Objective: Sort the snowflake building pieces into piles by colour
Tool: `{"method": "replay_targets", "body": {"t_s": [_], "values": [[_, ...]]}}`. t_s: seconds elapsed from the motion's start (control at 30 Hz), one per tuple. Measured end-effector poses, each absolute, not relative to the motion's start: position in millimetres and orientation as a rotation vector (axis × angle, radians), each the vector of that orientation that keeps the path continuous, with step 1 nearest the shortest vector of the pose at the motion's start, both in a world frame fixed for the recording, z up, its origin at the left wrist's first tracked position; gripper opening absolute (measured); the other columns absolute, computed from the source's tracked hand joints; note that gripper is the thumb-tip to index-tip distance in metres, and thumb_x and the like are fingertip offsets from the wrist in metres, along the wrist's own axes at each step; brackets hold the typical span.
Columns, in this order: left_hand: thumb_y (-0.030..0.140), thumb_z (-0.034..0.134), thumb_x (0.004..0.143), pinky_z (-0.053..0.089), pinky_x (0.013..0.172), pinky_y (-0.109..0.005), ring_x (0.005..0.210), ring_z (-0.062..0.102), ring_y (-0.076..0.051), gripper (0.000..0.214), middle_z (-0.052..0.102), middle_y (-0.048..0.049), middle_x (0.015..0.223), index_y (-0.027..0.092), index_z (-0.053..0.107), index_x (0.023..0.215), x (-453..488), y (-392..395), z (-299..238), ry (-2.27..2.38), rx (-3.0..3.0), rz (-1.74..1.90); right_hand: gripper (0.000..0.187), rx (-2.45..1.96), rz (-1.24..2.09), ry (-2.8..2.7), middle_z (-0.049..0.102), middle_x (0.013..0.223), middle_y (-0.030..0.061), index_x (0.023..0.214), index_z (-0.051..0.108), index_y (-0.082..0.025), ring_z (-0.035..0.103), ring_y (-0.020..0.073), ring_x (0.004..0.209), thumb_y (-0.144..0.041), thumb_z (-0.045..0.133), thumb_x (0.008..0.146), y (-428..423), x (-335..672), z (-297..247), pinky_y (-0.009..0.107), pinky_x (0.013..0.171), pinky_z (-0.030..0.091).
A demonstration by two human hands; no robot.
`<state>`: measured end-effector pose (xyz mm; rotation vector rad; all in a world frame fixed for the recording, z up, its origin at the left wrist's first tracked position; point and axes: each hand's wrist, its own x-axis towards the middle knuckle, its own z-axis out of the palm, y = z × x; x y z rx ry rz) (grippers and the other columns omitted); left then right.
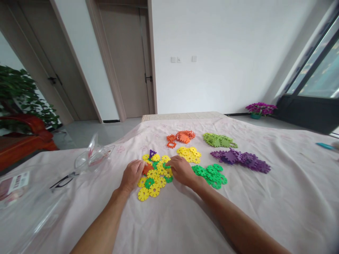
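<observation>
A mixed heap of flat plastic snap discs, mostly yellow (154, 189) with some green (149, 182), lies in front of me on the cloth. My left hand (133, 173) rests at the heap's left edge, fingers loosely bent, touching an orange toothed piece (147, 169). On the other side my right hand (182, 170) reaches in from the right; its thumb and forefinger close on a green disc (166, 165) at the edge. The palm-side fingers of both hands are hidden. A small purple triangular piece (152, 153) lies at the top of the heap.
Separate piles hold orange (184, 136), lime (219, 140), yellow (189, 154), purple (242, 159) and green pieces (211, 175). At left lie eyeglasses (64, 181), a clear plastic bag (94, 157) and a clear package (39, 211). A pale cloth (288, 211) covers the table.
</observation>
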<state>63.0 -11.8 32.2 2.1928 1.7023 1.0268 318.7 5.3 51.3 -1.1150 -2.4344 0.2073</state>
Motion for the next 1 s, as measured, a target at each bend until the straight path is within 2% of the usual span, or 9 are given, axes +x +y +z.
{"method": "replay_targets", "body": {"t_s": [0.1, 0.27, 0.37, 0.47, 0.57, 0.7, 0.83, 1.0], "values": [[0.037, 0.031, 0.093, 0.043, 0.093, -0.029, 0.097, 0.06, -0.016, 0.038, 0.069, -0.0035, 0.101, 0.022, 0.066, 0.095, 58, -5, 26, 1.888, 2.071, 1.068, 0.033, -1.177, 0.203, -2.35, 0.069, 0.103, 0.0049, 0.11, 0.067, -0.022, 0.056, 0.019, 0.1, -0.011, 0.046, 0.087, 20, 308, 55, 0.03, 0.09, 0.038], [0.032, 0.039, 0.088, 0.044, 0.089, -0.027, 0.099, 0.061, -0.017, 0.03, 0.068, -0.0029, 0.106, 0.023, 0.066, 0.098, 50, 3, 17, 2.029, 1.982, 1.1, 0.03, -1.216, 0.185, -2.411, 0.066, 0.112, 0.0066, 0.117, 0.062, -0.021, 0.054, 0.0199, 0.107, -0.025, 0.049, 0.091, 48, 271, 61, 0.029, 0.092, 0.037], [0.029, 0.04, 0.087, 0.044, 0.086, -0.027, 0.097, 0.062, -0.017, 0.029, 0.069, -0.0029, 0.105, 0.024, 0.066, 0.098, 47, 4, 16, 2.056, 1.966, 1.086, 0.032, -1.315, 0.133, -2.451, 0.066, 0.114, 0.0068, 0.117, 0.061, -0.021, 0.053, 0.0217, 0.107, -0.032, 0.055, 0.087, 60, 246, 64, 0.03, 0.09, 0.037], [0.028, 0.041, 0.086, 0.044, 0.085, -0.027, 0.096, 0.062, -0.018, 0.028, 0.07, -0.0029, 0.104, 0.024, 0.067, 0.097, 47, 4, 17, 2.059, 1.975, 1.079, 0.033, -1.432, 0.059, -2.502, 0.069, 0.106, 0.0081, 0.11, 0.066, -0.022, 0.054, 0.0255, 0.105, -0.04, 0.059, 0.083, 66, 230, 64, 0.032, 0.083, 0.039], [0.028, 0.041, 0.086, 0.044, 0.084, -0.028, 0.095, 0.062, -0.018, 0.028, 0.07, -0.003, 0.102, 0.025, 0.067, 0.096, 47, 5, 16, 2.054, 1.999, 1.075, 0.028, -1.482, -0.014, -2.552, 0.071, 0.097, 0.0097, 0.101, 0.069, -0.021, 0.056, 0.0263, 0.101, -0.04, 0.057, 0.084, 68, 222, 61, 0.033, 0.081, 0.039], [0.028, 0.041, 0.086, 0.043, 0.084, -0.029, 0.094, 0.062, -0.018, 0.028, 0.069, -0.0035, 0.101, 0.024, 0.066, 0.097, 47, 5, 15, 2.049, 2.031, 1.067, 0.028, -1.508, -0.056, -2.508, 0.071, 0.095, 0.011, 0.097, 0.069, -0.019, 0.059, 0.0252, 0.096, -0.037, 0.05, 0.089, 68, 220, 57, 0.033, 0.079, 0.038], [0.028, 0.041, 0.086, 0.042, 0.084, -0.029, 0.093, 0.061, -0.018, 0.027, 0.069, -0.0034, 0.102, 0.024, 0.066, 0.097, 47, 4, 16, 2.045, 2.034, 1.05, 0.033, -1.486, -0.047, -2.385, 0.071, 0.094, 0.0082, 0.093, 0.069, -0.021, 0.06, 0.0219, 0.092, -0.037, 0.041, 0.095, 67, 227, 60, 0.03, 0.078, 0.038], [0.029, 0.042, 0.085, 0.042, 0.081, -0.029, 0.091, 0.061, -0.018, 0.027, 0.069, -0.0035, 0.101, 0.024, 0.066, 0.096, 47, 3, 17, 2.062, 2.031, 1.033, 0.035, -1.493, 0.074, -2.136, 0.069, 0.086, 0.0045, 0.092, 0.066, -0.022, 0.06, 0.0177, 0.076, -0.038, 0.035, 0.096, 64, 261, 72, 0.025, 0.064, 0.036]]}}
